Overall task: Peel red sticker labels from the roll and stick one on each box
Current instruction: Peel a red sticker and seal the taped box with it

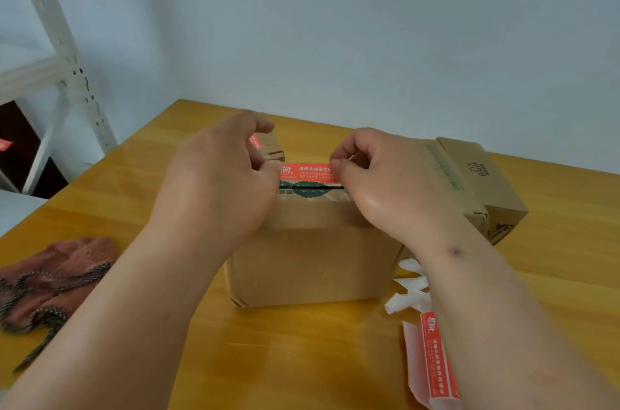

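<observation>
Two forearms fill my near view, reaching forward over the yellow wooden desk [302, 359]. Nearest on my right, beside the right forearm, a strip of red sticker labels [434, 359] lies flat on its pale backing sheet, with crumpled white backing scraps [411, 289] just beyond it. Near left edge: a rust-coloured knitted cloth [50, 278] with dark trim, lying on the desk.

Centre, a plain cardboard box [315, 262] stands on the desk, well under both hands. Left hand [221, 181] is curled, fingers pinched shut on the left end of a red label [307, 172]. Right hand [375, 174] is curled too, thumb and forefinger closed on the label's right end. Label is stretched between them, along the top of the box, just above the dark seam; I cannot tell whether it touches the cardboard.

Behind the left hand, a smaller box [271, 144] with a red sticker on it, mostly hidden. Right rear, another cardboard box [476, 181] with printed lettering, tilted. Far left, a white metal shelf [50, 50] against the pale wall.
</observation>
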Demonstrator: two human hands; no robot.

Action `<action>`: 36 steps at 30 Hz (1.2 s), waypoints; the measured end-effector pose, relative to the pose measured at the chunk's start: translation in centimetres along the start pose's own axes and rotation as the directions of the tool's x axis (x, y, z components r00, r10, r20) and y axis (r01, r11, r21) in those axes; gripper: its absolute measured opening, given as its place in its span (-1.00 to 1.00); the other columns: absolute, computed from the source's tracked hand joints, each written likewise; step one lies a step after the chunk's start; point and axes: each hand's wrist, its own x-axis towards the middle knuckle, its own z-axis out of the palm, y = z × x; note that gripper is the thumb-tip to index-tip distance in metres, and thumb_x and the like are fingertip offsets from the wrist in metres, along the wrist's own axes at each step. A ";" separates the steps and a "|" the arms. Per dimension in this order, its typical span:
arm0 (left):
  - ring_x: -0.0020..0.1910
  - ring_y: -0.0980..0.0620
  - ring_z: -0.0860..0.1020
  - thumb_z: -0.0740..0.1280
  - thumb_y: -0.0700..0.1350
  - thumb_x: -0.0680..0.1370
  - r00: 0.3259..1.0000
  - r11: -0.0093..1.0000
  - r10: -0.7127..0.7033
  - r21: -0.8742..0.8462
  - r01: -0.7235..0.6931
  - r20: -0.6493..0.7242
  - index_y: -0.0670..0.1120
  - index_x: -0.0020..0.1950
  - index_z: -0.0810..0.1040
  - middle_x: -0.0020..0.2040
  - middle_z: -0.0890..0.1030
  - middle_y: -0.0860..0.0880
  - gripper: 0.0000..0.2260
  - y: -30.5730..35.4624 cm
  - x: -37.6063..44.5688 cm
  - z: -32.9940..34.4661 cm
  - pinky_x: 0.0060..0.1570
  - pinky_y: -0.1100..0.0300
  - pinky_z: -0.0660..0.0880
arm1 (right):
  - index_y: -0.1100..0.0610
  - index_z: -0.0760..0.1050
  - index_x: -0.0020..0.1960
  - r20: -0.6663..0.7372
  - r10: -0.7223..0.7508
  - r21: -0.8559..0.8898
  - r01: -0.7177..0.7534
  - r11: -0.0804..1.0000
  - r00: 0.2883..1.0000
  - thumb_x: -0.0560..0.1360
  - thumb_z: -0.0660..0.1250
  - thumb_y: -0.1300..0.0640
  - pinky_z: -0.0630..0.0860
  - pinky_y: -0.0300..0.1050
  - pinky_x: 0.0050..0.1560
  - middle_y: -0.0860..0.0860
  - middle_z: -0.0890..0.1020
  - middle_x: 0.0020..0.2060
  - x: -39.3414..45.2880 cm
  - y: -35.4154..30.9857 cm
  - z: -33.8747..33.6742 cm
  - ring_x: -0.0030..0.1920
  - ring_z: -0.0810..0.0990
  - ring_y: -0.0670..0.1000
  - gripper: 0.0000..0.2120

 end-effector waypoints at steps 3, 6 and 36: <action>-0.14 0.05 0.53 0.33 -0.13 0.50 1.000 0.996 -0.005 0.085 0.003 0.020 0.11 0.17 0.53 -0.23 0.59 0.11 -0.73 -0.2 0.5 0.5 -0.26 0.18 0.41 | -0.06 0.52 -0.10 0.008 0.004 -0.113 -0.003 0.994 1.000 0.52 0.23 0.06 0.46 -0.10 -0.19 -0.15 0.56 -0.23 0.6 0.1 0.9 -0.19 0.52 -0.05 -0.90; -0.11 0.00 0.54 0.31 -0.14 0.50 1.000 0.991 0.009 0.132 -0.012 0.028 0.09 0.08 0.56 -0.21 0.61 0.08 -0.80 -0.1 0.6 0.8 -0.15 0.11 0.49 | -0.06 0.51 -0.12 0.012 0.001 -0.167 0.001 0.986 1.000 0.50 0.22 0.07 0.50 0.00 -0.08 -0.15 0.55 -0.25 1.0 0.2 1.4 -0.16 0.54 -0.02 -0.90; -0.19 0.11 0.49 0.30 -0.13 0.47 0.999 0.990 -0.009 0.140 0.004 0.035 0.07 -0.06 0.57 -0.29 0.54 0.13 -0.87 -1.4 0.3 1.8 -0.29 0.27 0.41 | -0.08 0.52 -0.09 0.005 -0.038 -0.238 0.038 0.971 0.999 0.52 0.21 0.08 0.38 -0.08 -0.16 -0.17 0.48 -0.28 0.7 0.7 2.6 -0.18 0.47 -0.08 -0.88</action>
